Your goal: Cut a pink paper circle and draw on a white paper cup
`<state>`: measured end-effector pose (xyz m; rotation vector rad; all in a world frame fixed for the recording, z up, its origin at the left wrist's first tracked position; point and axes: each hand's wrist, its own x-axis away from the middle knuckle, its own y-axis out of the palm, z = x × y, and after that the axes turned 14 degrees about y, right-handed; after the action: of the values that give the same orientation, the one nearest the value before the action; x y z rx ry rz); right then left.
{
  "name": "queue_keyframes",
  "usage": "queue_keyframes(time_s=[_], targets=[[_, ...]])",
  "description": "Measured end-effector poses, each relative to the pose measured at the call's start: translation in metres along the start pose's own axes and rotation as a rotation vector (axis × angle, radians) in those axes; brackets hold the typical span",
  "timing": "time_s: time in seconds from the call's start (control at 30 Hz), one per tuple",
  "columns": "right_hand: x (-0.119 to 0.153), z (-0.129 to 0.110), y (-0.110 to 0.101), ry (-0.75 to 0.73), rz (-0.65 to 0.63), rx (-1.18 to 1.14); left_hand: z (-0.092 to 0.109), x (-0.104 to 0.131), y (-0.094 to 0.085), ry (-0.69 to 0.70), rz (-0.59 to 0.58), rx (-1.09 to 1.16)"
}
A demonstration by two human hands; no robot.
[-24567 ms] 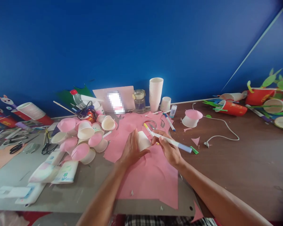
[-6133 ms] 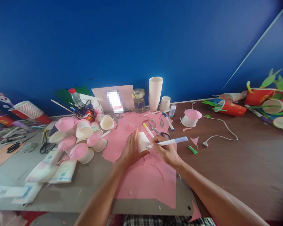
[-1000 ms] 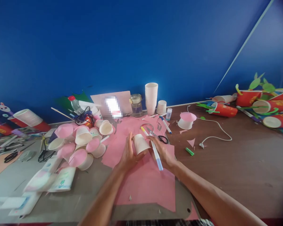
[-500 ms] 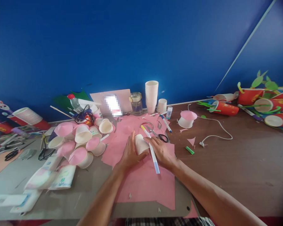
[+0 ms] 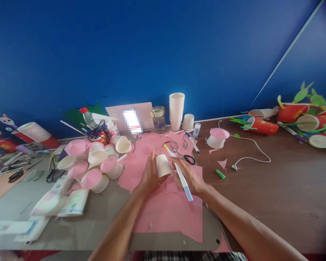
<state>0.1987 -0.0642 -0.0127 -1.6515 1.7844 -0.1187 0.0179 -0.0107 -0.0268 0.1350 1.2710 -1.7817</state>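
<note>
A small white paper cup (image 5: 163, 165) is over the pink paper (image 5: 176, 214), between my two hands. My left hand (image 5: 150, 175) is wrapped round the cup's left side, thumb below it. My right hand (image 5: 189, 177) is at the cup's right and holds a white marker (image 5: 182, 177), its yellow end up by the cup and its pale blue end towards me. Just beyond my right hand lie black-handled scissors (image 5: 189, 158). Whether my right fingertips touch the cup is hard to tell.
Paper cups with pink discs (image 5: 91, 179) crowd the left. At the back stand a tall cup stack (image 5: 176, 112), a glass jar (image 5: 159, 119) and a lit phone (image 5: 132, 121). A pink-topped cup (image 5: 216, 142), green cap (image 5: 220, 174) and white cable (image 5: 254, 157) are on the right.
The marker's pale blue end has swung to the right. My right hand has drawn slightly away from the cup, and more of the cup shows. The whole view has shifted a little.
</note>
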Motion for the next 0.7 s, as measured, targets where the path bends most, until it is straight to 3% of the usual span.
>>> queue_keyframes(time_s=[0.23, 0.4, 0.7], targets=[[-0.001, -0.014, -0.005, 0.318, 0.036, -0.451, 0.001, -0.002, 0.001, 0.117, 0.054, -0.135], [-0.001, -0.019, -0.003, 0.284, 0.018, -0.526, -0.002, -0.002, 0.004, 0.195, 0.088, -0.18], [0.0, -0.024, 0.0, 0.347, 0.04, -0.458, -0.003, 0.003, 0.002, 0.109, 0.005, -0.119]])
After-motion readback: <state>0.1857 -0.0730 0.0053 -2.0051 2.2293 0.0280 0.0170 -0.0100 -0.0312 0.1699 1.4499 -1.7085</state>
